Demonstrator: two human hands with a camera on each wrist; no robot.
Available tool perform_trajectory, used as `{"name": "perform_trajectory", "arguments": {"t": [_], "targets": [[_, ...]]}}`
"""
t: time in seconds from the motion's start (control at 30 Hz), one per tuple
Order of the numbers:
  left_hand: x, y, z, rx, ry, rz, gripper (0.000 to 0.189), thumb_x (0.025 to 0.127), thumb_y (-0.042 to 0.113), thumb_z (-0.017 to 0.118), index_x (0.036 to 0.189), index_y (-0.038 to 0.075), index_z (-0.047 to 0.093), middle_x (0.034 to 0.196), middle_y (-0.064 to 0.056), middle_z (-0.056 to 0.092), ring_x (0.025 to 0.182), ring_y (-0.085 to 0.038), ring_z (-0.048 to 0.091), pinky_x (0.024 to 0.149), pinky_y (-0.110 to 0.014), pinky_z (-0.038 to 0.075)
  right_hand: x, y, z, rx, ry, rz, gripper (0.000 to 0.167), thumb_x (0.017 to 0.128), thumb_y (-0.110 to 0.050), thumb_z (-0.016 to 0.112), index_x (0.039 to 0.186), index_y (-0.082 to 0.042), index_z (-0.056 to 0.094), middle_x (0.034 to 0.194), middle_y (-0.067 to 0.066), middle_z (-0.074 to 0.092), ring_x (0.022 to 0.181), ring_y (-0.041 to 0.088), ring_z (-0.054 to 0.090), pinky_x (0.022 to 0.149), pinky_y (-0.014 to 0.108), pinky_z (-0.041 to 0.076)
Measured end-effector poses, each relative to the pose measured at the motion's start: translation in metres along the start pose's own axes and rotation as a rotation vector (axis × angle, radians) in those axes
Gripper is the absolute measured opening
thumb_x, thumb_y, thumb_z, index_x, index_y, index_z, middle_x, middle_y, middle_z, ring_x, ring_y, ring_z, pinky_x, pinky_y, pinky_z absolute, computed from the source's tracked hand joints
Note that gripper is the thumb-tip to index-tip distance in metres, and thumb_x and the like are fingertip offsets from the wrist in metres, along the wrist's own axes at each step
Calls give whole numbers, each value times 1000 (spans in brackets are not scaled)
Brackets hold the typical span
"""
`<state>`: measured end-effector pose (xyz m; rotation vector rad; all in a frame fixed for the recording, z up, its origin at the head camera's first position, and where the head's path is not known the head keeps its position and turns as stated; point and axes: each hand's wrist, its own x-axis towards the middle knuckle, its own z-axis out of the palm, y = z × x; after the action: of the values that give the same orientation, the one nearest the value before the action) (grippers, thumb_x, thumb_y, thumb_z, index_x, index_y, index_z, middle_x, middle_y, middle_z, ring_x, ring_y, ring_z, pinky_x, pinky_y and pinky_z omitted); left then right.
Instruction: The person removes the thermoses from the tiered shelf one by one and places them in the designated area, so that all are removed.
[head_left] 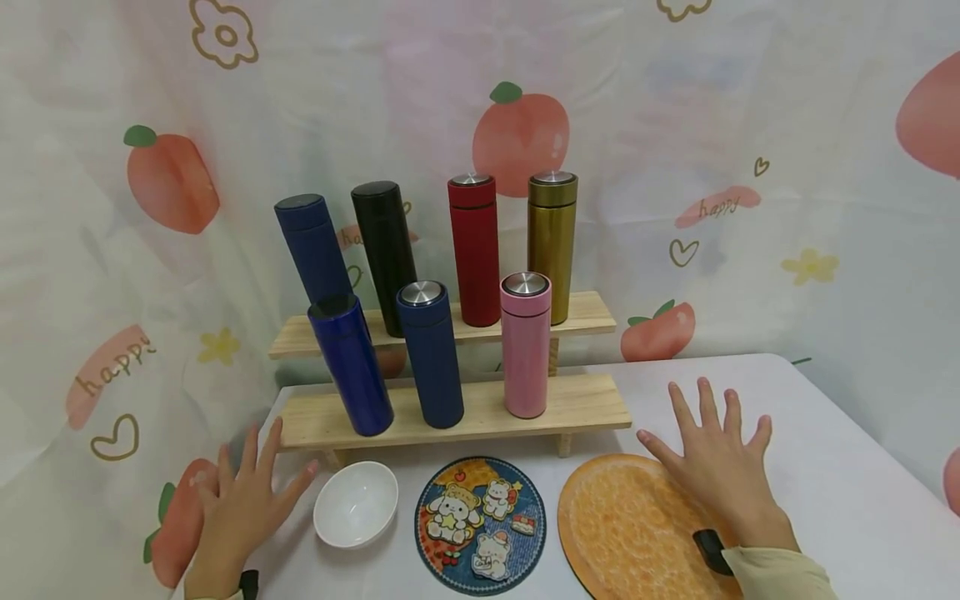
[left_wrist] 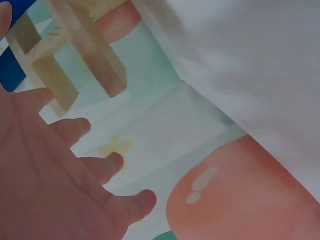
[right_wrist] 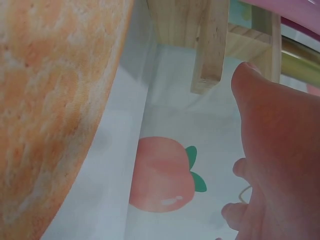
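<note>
In the head view my left hand (head_left: pixel 243 508), fingers spread, is left of a white bowl (head_left: pixel 356 505) and holds nothing. My right hand (head_left: pixel 720 467) is spread too, above the right part of an orange round mat (head_left: pixel 637 525), with nothing in its grasp. On the wooden rack's lower shelf (head_left: pixel 480 408) stand a glossy blue thermos (head_left: pixel 351 367), a navy thermos (head_left: pixel 431 358) and a pink thermos (head_left: pixel 526 350). The upper shelf holds another navy thermos (head_left: pixel 311 246), a black thermos (head_left: pixel 385 254), a red thermos (head_left: pixel 475 254) and a gold thermos (head_left: pixel 552 242).
A blue round mat with cartoon animals (head_left: pixel 480 525) lies between the bowl and the orange mat. All stand on a white-covered table (head_left: pixel 825 467). Behind hangs a cloth with peach prints (head_left: pixel 600 83). The rack's legs (right_wrist: pixel 210 50) show in the right wrist view.
</note>
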<state>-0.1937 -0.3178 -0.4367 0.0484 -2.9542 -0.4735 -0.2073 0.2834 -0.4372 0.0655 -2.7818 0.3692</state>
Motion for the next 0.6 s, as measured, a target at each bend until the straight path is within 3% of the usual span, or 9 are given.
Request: {"name": "perform_trajectory", "arguments": {"t": [0.33, 0.6], "targets": [[36, -8, 0, -107, -77, -11, 105, 102, 72, 53, 173, 10, 5, 174, -31, 1, 148, -74, -4, 104, -93, -3, -2, 2, -2, -6, -23, 9, 96, 102, -68, 58, 166, -1, 30, 167, 41, 16, 149, 70, 8, 105, 91, -3], [47, -10, 11, -127, -118, -34, 104, 102, 75, 48, 172, 9, 8, 177, -23, -3, 150, -71, -3, 106, -90, 7, -1, -1, -4, 8, -42, 6, 96, 102, -68, 57, 167, -2, 29, 168, 40, 14, 150, 69, 6, 106, 91, -2]]}}
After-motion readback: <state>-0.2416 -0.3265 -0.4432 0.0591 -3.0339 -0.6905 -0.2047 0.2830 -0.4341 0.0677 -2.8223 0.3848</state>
